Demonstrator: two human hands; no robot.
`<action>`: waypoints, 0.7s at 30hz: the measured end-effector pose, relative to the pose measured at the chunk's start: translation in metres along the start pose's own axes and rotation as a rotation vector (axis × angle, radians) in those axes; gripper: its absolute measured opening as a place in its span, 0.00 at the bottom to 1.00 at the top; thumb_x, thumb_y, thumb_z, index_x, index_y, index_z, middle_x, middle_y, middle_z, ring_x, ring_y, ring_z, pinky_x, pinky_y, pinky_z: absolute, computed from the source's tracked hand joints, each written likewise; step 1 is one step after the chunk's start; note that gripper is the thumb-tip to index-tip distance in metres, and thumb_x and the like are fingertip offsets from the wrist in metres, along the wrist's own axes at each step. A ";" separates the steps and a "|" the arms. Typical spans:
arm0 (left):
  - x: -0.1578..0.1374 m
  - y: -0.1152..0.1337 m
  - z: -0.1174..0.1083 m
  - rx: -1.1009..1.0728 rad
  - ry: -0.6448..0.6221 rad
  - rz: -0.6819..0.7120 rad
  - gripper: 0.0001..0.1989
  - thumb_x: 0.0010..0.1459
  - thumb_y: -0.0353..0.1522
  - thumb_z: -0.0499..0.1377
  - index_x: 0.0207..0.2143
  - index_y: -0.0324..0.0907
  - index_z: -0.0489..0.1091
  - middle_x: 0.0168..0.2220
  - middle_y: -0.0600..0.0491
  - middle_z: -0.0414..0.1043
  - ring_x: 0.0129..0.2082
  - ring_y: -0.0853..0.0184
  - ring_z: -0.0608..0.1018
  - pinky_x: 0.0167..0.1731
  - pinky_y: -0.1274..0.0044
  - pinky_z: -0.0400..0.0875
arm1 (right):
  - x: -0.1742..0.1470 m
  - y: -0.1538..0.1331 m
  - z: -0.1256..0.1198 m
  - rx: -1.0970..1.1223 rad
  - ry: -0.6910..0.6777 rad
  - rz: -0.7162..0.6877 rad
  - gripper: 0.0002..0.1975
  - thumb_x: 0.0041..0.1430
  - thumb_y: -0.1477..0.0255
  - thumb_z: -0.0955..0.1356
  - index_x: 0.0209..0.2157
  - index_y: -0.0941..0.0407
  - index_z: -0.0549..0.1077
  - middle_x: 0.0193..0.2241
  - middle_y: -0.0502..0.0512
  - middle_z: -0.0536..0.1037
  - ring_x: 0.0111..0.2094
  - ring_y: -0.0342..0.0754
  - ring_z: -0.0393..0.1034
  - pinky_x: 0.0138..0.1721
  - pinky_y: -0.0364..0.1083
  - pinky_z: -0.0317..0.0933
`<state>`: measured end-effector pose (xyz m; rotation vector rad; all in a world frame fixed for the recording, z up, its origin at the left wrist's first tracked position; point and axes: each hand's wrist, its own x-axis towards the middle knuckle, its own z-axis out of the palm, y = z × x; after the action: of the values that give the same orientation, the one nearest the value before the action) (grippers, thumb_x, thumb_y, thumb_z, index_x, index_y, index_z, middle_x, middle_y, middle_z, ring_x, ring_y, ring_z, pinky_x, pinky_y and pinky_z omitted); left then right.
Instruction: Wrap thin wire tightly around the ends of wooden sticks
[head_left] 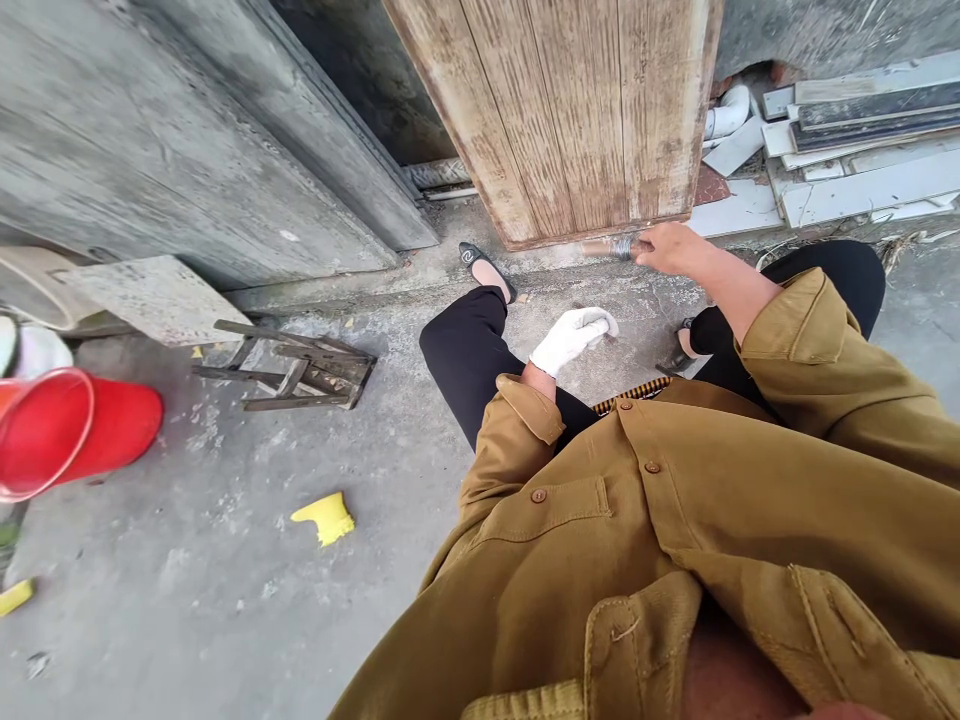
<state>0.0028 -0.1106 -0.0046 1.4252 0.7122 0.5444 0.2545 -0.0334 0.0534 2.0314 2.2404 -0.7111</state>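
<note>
My right hand [670, 248], bare, grips the handle of a paintbrush [606, 248] with a shiny metal band and brown bristles. The brush points left along the lower edge of a wooden door panel [570, 120], which stands tilted against the wall with worn, streaky brown paint. Whether the bristles touch the panel, I cannot tell. My left hand [571, 336] wears a white glove and hangs between my knees, below the brush. Its fingers are curled together, and nothing shows in them.
Left of the panel lean large grey boards [247, 150]. A small wooden stool [300, 370] lies on its side near a red bucket [112, 425]. A yellow piece [328, 517] rests on the concrete floor. White tile strips [862, 190] are stacked beside a white pipe [729, 112] at right.
</note>
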 end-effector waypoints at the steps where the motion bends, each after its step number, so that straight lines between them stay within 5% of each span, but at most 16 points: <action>1: 0.000 -0.001 0.000 -0.006 0.001 0.002 0.23 0.59 0.50 0.66 0.34 0.36 0.77 0.31 0.50 0.75 0.22 0.75 0.65 0.25 0.80 0.61 | -0.001 -0.002 0.002 -0.124 -0.060 -0.021 0.14 0.66 0.66 0.71 0.46 0.62 0.79 0.44 0.68 0.81 0.48 0.62 0.76 0.45 0.53 0.66; 6: 0.000 -0.010 -0.007 -0.084 0.144 0.042 0.22 0.59 0.49 0.66 0.33 0.37 0.77 0.25 0.53 0.71 0.21 0.74 0.65 0.24 0.80 0.60 | -0.009 -0.008 0.008 -0.298 -0.522 -0.185 0.11 0.63 0.71 0.72 0.46 0.58 0.83 0.39 0.61 0.83 0.42 0.57 0.77 0.41 0.50 0.64; 9: 0.003 -0.015 -0.015 -0.068 0.266 0.058 0.20 0.59 0.48 0.65 0.32 0.38 0.76 0.20 0.56 0.65 0.20 0.73 0.64 0.23 0.80 0.60 | -0.012 -0.006 0.008 -0.191 -0.801 -0.293 0.13 0.60 0.69 0.73 0.46 0.57 0.83 0.33 0.55 0.81 0.35 0.51 0.75 0.39 0.47 0.62; 12: 0.008 -0.021 -0.019 -0.028 0.350 0.063 0.21 0.60 0.48 0.64 0.31 0.38 0.75 0.20 0.57 0.63 0.20 0.73 0.64 0.23 0.79 0.60 | -0.019 -0.005 -0.002 0.020 -0.920 -0.406 0.17 0.59 0.62 0.75 0.46 0.57 0.82 0.32 0.52 0.80 0.34 0.47 0.73 0.39 0.46 0.62; 15: 0.013 -0.028 -0.017 -0.005 0.409 0.014 0.20 0.59 0.48 0.65 0.30 0.39 0.73 0.20 0.56 0.64 0.21 0.72 0.65 0.23 0.79 0.59 | -0.028 -0.008 -0.017 0.301 -0.828 -0.459 0.15 0.59 0.59 0.75 0.40 0.56 0.80 0.30 0.50 0.77 0.33 0.45 0.70 0.39 0.44 0.63; 21: 0.012 -0.026 -0.005 0.028 0.213 -0.052 0.21 0.59 0.49 0.66 0.31 0.39 0.72 0.21 0.56 0.65 0.20 0.72 0.67 0.22 0.80 0.59 | -0.020 -0.002 -0.024 0.924 -0.045 -0.153 0.14 0.64 0.60 0.73 0.31 0.54 0.71 0.26 0.52 0.72 0.28 0.44 0.64 0.34 0.47 0.64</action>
<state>0.0060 -0.1007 -0.0322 1.3836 0.9270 0.6538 0.2618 -0.0436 0.0819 2.0538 2.2693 -2.0836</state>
